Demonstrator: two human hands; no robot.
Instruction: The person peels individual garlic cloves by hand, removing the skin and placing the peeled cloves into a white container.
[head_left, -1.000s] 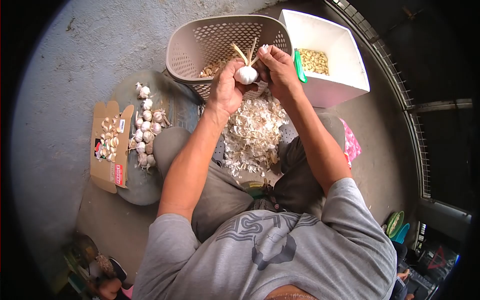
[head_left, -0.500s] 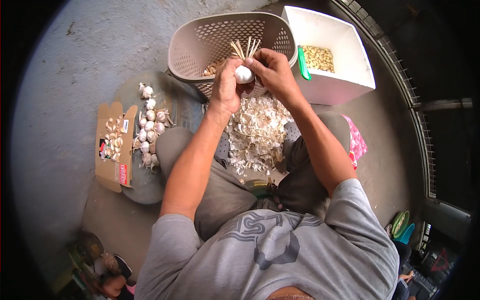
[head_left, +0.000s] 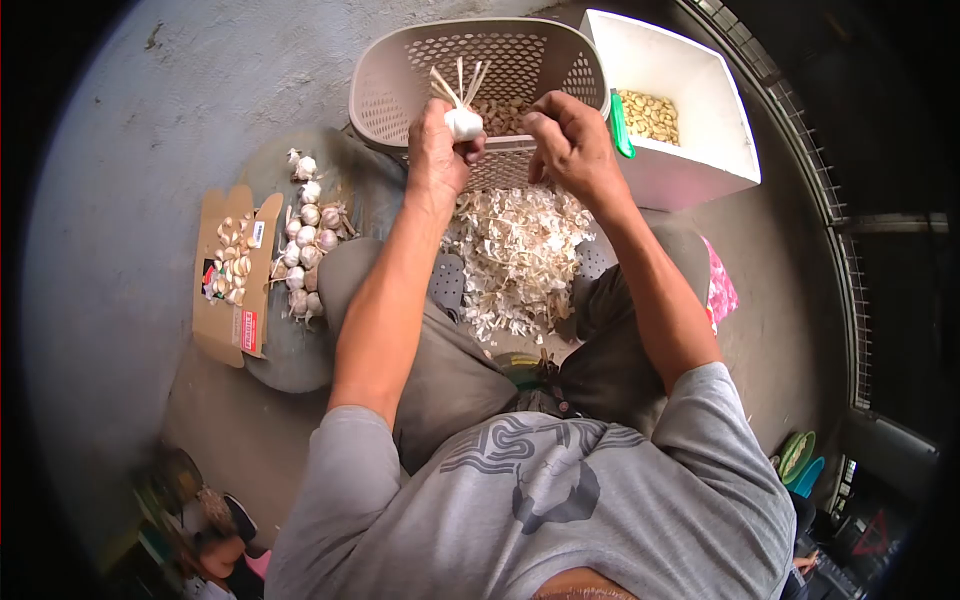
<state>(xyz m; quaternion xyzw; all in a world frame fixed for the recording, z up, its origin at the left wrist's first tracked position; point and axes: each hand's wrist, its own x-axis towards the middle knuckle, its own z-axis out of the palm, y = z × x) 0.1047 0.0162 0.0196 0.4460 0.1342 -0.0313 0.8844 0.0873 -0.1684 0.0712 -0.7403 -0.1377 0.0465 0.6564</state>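
A white garlic bulb (head_left: 464,124) with its dry stalk split into several strands is held in my left hand (head_left: 436,148), stalk pointing up. My right hand (head_left: 580,148) hovers to the right of the bulb, apart from it. Its fingers are curled with thumb and forefinger together; whether anything small is between them I cannot make out. Both hands are over the near rim of a beige perforated basket (head_left: 385,130), which has loose cloves (head_left: 500,115) at its bottom. Below them, a heap of papery garlic skins (head_left: 515,255) covers the floor between my shoes.
At the right stands a white foam box (head_left: 690,165) with peeled cloves (head_left: 648,117) and a green handle (head_left: 621,127) at its edge. Left, whole garlic bulbs (head_left: 304,240) and a cardboard piece (head_left: 212,320) bearing cloves rest on a round surface (head_left: 375,180).
My right hand has come off the bulb and moved right. My left hand has moved slightly left with the bulb. The whole view has shifted a little.
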